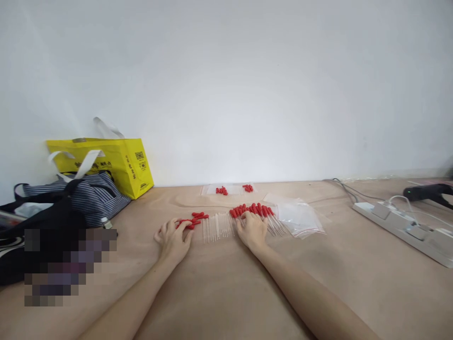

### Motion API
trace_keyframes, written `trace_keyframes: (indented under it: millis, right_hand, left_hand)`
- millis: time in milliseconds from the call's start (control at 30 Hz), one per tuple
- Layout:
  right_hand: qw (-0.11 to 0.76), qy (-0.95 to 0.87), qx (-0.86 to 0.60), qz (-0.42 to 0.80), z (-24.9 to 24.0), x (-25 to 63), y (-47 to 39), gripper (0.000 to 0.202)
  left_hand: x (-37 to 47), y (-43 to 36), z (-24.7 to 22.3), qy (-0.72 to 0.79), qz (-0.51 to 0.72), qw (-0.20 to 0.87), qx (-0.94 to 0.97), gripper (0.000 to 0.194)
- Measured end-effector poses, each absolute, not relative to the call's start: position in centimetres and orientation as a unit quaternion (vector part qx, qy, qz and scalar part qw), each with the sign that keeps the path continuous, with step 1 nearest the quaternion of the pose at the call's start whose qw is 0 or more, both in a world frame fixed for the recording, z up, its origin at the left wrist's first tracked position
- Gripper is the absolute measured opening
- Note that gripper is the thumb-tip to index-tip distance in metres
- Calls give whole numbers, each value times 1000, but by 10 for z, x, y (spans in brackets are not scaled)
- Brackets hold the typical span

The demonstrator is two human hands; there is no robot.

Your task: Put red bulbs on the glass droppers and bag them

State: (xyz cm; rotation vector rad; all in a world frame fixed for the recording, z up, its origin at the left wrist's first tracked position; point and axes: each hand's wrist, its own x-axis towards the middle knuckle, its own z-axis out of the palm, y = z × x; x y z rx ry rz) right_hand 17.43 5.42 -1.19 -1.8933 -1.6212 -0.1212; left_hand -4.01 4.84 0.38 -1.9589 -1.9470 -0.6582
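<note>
My left hand (174, 241) rests on the table with its fingers apart, touching loose red rubber bulbs (200, 215) at its fingertips. Right of it lies a row of clear thin tubes (216, 227) without bulbs. My right hand (253, 230) lies over a fanned row of clear droppers with red bulbs (264, 210), its fingers bent against them; whether it grips one is hidden. Clear plastic bags (300, 218) lie flat to the right of the droppers. Farther back, a clear bag (233, 189) has small red bulbs and thin tubes on or in it.
A yellow bag (136, 165), a striped bag (95, 198) and black cloth (53, 236) stand at the left, near a small bottle (106, 223). A white power strip (399, 229) with plugs and cables lies at the right, by a black device (424, 192). A wall rises behind.
</note>
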Motion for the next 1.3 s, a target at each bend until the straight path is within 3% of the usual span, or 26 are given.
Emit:
trace_keyframes:
  millis: [400,767,967,1133,1233,1300]
  right_hand:
    - [201,-656,-725,-55,-1,147,65,27]
    - [194,-657,-726,-59,-4,149,56,27]
    - [277,-698,-655,-89,-14,171,24,20]
    - [398,-741,-539,-30,-34,204,1,18]
    - [415,-769,-486,-6,-37,216,-7,19]
    - [403,-780,-479,-11,-36,218,-9,32]
  left_hand:
    - [-39,61,-4,-638,-238,221,-698,15]
    - [-40,62,0,-571,-302,184,-741,13]
    - [-29,34,7,-436,-321,66,-838,16]
    - [-13,15,2,-359,-316,-71,-875,25]
    - [-7,11,-1,-334,-318,-113,-880,33]
    - [-4,10,-1,-336,-325,-131,-875,30]
